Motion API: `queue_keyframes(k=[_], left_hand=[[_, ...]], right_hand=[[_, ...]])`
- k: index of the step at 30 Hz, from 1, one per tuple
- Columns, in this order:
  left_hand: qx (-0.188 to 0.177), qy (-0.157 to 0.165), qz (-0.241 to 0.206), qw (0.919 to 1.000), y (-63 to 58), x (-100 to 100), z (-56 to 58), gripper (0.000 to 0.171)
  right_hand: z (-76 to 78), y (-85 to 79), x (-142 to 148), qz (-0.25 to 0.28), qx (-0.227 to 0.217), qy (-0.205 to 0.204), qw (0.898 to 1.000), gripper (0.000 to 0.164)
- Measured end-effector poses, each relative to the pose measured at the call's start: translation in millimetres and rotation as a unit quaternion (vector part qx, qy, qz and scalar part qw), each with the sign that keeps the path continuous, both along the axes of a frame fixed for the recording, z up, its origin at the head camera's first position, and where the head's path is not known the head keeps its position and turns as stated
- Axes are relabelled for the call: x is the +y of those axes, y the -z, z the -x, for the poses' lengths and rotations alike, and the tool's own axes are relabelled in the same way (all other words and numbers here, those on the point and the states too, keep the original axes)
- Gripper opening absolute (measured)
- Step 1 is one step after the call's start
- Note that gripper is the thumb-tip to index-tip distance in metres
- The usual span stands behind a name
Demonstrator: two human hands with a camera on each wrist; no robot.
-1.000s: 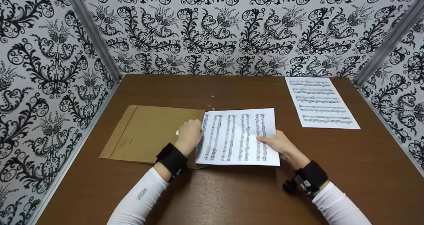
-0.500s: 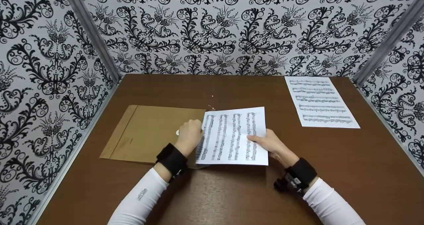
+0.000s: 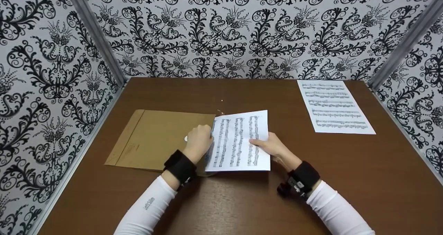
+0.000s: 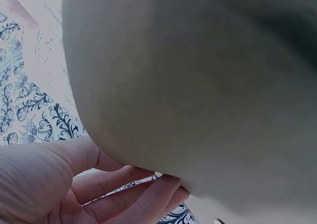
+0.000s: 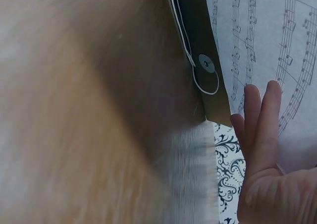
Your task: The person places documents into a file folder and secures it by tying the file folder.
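A brown paper envelope (image 3: 159, 138) lies on the left half of the table, its mouth facing right. My left hand (image 3: 199, 141) grips the edge of that mouth; the left wrist view has its thumb and fingers (image 4: 124, 189) pinching the envelope's rim. A sheet of printed music (image 3: 235, 145) sits with its left part inside the mouth, staves running up and down. My right hand (image 3: 271, 146) holds the sheet's right side, thumb on top and fingers (image 5: 267, 120) extended underneath. A round button with looped string (image 5: 206, 63) shows on the envelope's underside in the right wrist view.
Another sheet of music (image 3: 335, 107) lies at the back right of the brown table (image 3: 238, 204). Patterned walls (image 3: 221, 30) enclose the back and sides. Behind the envelope mouth, a thin string end (image 3: 221, 112) shows.
My right hand has moved left, sliding the sheet farther into the envelope, so less of it shows. The left hand and the envelope have stayed nearly still.
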State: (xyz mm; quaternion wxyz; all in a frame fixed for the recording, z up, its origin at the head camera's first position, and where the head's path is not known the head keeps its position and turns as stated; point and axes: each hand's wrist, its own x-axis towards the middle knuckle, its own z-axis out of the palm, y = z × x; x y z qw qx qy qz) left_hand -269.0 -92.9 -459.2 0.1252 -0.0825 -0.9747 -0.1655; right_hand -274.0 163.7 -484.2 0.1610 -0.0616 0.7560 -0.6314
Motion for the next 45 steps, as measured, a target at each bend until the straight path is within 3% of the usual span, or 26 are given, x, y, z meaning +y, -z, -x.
queue_keyframes(k=[12,20,33,45], left_hand=[[0.002,0.002,-0.004,1.0,-1.3,0.2,-0.4,0.018],[-0.011,0.007,-0.011,0.9999,0.1,-0.1,2.9,0.018],[0.004,0.007,-0.019,0.9998,1.6,-0.3,2.6,0.022],[-0.025,-0.007,-0.018,0.9995,-1.2,1.6,2.3,0.019]], right_hand=[[3.9,1.2,-17.2,0.032,-0.015,-0.001,0.999,0.043],[8.3,3.3,-26.0,0.023,-0.028,0.003,0.999,0.042],[13.0,3.2,-42.4,0.032,-0.028,-0.004,0.999,0.039],[17.6,3.6,-54.1,0.019,-0.022,-0.009,1.0,0.04]])
